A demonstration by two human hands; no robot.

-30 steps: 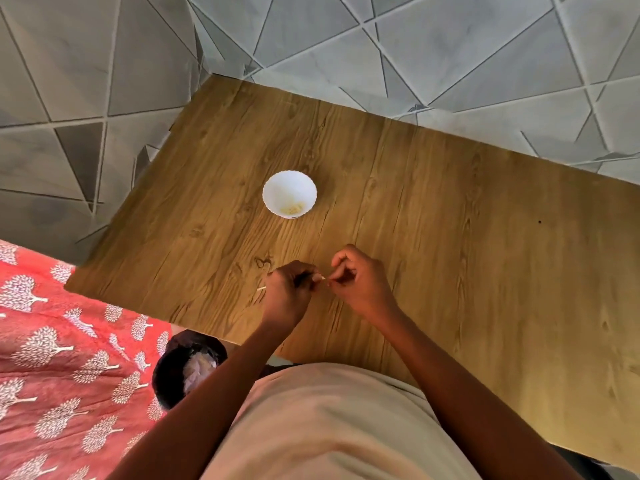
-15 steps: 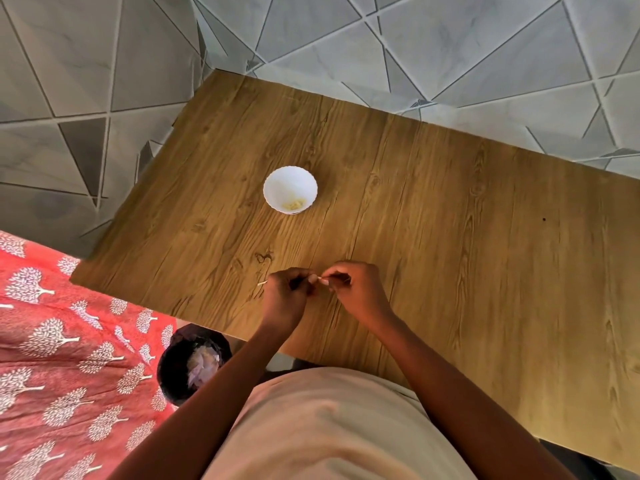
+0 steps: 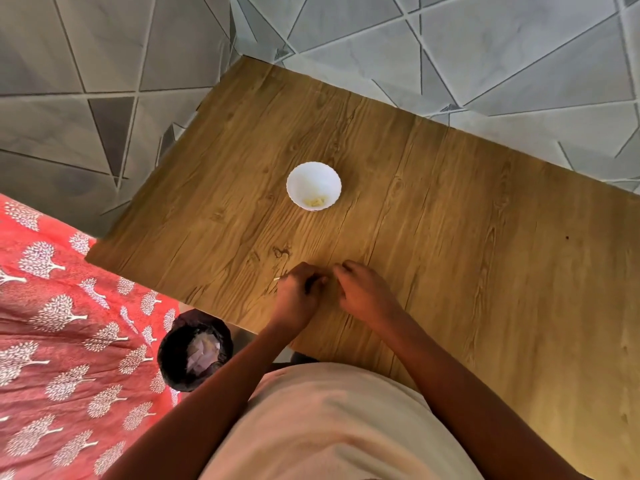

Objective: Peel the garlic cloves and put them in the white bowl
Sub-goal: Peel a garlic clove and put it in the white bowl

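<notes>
The white bowl (image 3: pixel 300 178) stands on the wooden table (image 3: pixel 485 271) and holds a few pale peeled garlic cloves (image 3: pixel 315 201). Both hands hover just above the table near its front edge, well short of the bowl. My left hand (image 3: pixel 298 292) has its fingers curled round a garlic clove, of which only a thin pale tip (image 3: pixel 277 279) pokes out to the left. My right hand (image 3: pixel 363 291) is a small gap to the right, fingers curled downward. Whether it holds a bit of peel is hidden.
A black-lined bin (image 3: pixel 173 351) with pale peel scraps inside stands on the floor below the table's front left edge. A red patterned bedspread (image 3: pixel 52 341) fills the left side. Grey tiled walls meet behind the table.
My fingertips met on a pale clove between the hands before. Now the hands have drawn slightly apart and the clove no longer shows between them.
</notes>
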